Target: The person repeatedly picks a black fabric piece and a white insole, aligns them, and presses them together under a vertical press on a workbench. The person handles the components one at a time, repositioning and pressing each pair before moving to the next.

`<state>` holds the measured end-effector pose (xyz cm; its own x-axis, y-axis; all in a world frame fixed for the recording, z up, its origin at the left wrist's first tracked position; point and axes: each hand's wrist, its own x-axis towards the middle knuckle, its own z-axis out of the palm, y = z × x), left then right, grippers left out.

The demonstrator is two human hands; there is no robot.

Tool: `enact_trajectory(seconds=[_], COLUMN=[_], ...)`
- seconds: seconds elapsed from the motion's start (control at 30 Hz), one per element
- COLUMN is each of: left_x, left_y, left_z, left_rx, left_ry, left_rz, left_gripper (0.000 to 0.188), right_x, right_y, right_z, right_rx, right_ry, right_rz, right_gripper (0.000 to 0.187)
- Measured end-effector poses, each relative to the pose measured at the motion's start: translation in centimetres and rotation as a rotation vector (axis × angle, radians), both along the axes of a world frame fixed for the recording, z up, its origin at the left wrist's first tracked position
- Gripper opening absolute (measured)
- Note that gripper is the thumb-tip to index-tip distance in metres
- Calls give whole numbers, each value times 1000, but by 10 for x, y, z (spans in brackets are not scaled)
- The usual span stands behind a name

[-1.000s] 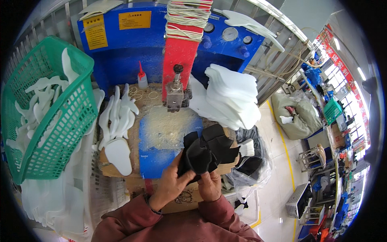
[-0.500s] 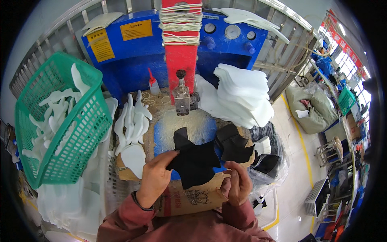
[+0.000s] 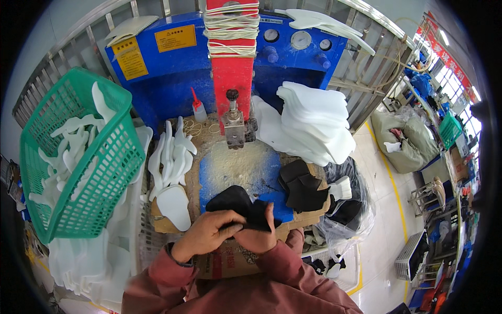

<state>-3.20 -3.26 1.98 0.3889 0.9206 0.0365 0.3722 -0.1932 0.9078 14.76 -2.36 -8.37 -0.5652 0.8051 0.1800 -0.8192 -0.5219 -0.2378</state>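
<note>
A piece of black cloth (image 3: 229, 199) is gripped by both hands at the near edge of the blue work pad (image 3: 272, 194). My left hand (image 3: 209, 233) pinches its near edge. My right hand (image 3: 257, 235) is closed on the right part with the thumb pointing up, and the cloth is bunched there. Part of the piece is hidden behind the fingers. To the right of it lies a small pile of black cut pieces (image 3: 302, 189). Pale powder (image 3: 238, 163) covers the far part of the pad, under the metal head (image 3: 236, 131) of a red machine arm (image 3: 232, 78).
White shaped pieces (image 3: 172, 157) lie left of the pad, near a red-tipped bottle (image 3: 198, 111). A green basket (image 3: 89, 204) of white pieces stands farther left. Thick white sheets (image 3: 316, 123) are stacked at right. A blue machine body (image 3: 172, 68) closes off the back.
Both hands have come closer together, with my right hand moving left. The black piece, spread flat before, is now bunched between them.
</note>
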Motion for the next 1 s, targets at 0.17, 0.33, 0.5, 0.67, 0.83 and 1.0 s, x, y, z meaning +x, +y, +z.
enact_trajectory(seconds=[0.17,0.33,0.5,0.67,0.83,1.0], left_x=[11,44,60,65,59,47], left_y=[-5,-17,-14,-3,10,12], left_z=[-1,-6,-9,-19,-32,-35], left_rx=[33,566,676,661,735,733], left_ry=[39,302,331,288,158,184], left_rz=[138,304,417,411,347,259], left_gripper=[31,49,44,36,28,29], right_x=[-6,-11,-12,-14,-22,-27], right_y=[35,51,57,69,77,96], right_z=[-9,-2,14,8,4,6], right_rx=[3,-88,-136,-136,-174,-168], right_ry=[-66,-402,-217,-316,-311,90], right_rz=[-34,-144,-87,-108,-125,-6], right_gripper=[89,94,86,85,86,86])
